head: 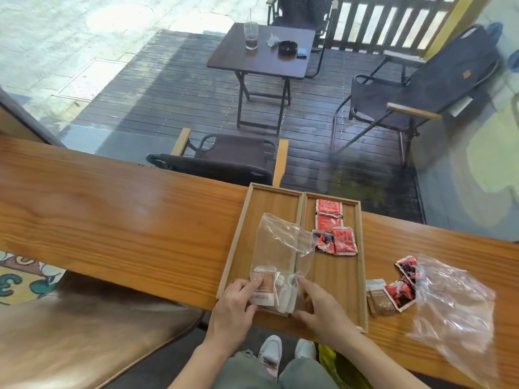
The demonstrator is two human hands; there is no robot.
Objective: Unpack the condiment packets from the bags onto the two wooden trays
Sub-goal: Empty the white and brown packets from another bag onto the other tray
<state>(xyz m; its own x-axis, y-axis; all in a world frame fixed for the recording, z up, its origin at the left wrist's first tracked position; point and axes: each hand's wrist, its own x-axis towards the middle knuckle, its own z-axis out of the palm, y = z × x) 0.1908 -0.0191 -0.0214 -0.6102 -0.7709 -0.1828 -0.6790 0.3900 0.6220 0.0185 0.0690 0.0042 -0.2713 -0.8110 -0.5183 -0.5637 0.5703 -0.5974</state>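
both hands (233,303) (323,307) pinched clear crinkled plastic bag (283,242) over left wooden tray (238,228); beige packets (264,287) could spill off the near edge if the bag tipped.

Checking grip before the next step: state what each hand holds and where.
Both hands grip the clear plastic bag at its near, packet-filled end: left hand on the left corner, right hand on the right. Nothing else is held.

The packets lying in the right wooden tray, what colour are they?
Red, with some black and white print, seen in the head view: packets in the right wooden tray.
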